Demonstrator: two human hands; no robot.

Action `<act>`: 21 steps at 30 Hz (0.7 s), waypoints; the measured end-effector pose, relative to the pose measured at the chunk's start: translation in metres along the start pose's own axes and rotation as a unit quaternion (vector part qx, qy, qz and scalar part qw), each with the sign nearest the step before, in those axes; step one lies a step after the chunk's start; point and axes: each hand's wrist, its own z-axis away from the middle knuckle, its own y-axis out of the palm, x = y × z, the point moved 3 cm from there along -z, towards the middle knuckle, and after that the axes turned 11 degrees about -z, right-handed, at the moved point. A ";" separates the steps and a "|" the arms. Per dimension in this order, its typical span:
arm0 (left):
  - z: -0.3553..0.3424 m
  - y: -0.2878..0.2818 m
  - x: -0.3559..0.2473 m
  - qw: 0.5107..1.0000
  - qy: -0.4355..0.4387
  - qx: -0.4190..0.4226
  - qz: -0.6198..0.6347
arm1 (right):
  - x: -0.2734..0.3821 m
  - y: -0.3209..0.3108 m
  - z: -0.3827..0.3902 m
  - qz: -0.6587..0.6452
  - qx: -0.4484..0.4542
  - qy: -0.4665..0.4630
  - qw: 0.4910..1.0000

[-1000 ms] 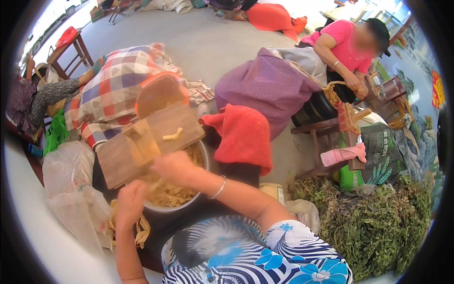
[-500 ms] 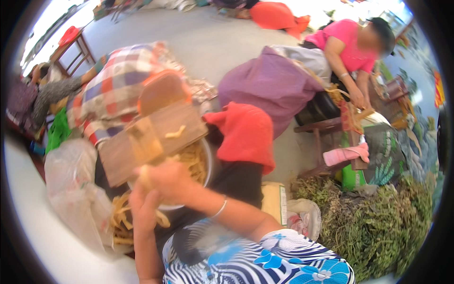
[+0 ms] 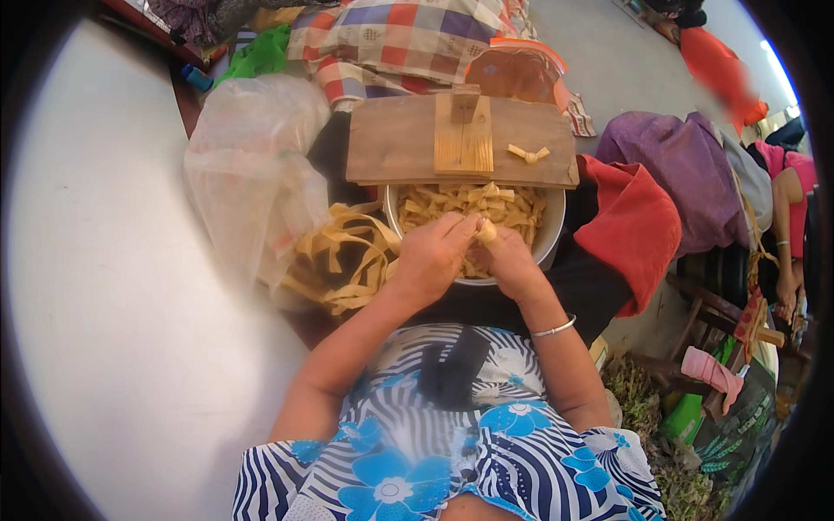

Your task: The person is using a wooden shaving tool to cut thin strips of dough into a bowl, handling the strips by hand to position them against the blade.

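My left hand [image 3: 432, 254] and my right hand [image 3: 514, 267] meet over the near rim of a white round basin [image 3: 561, 224]. Both are closed on a tan strip [image 3: 487, 232], which looks like bean curd skin; a short piece shows at the right thumb, and the fingers hide the rest. Short knotted tan pieces [image 3: 426, 201] fill the basin. Across its far side lies a wooden board [image 3: 382, 143] with a paler wood block [image 3: 463, 139] fixed on it. One knotted piece [image 3: 528, 154] rests on the board's right part. Long loose strips [image 3: 352, 247] hang left of the basin.
A clear plastic bag [image 3: 252, 165] stands at the left, beside a white surface [image 3: 122, 260]. Red cloth [image 3: 630, 234] drapes over my right knee. A purple sack [image 3: 669, 165] and another person's arm [image 3: 789, 217] are at the right. Dried plants [image 3: 634, 391] lie at the lower right.
My view has swung right, so the basin and board now sit near the middle. My hands, blurred and further left before, are now together over the basin's near part.
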 end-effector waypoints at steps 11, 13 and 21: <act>-0.011 0.007 -0.003 0.984 -0.111 0.069 0.120 | 0.020 0.010 0.009 0.305 -0.041 -0.279 0.909; -0.010 0.021 0.009 0.973 -0.165 0.087 0.139 | 0.024 0.011 0.013 0.395 -0.070 -0.361 0.842; 0.030 0.022 0.013 0.852 -0.335 0.186 0.357 | 0.038 -0.002 0.016 0.227 -0.107 -0.339 0.907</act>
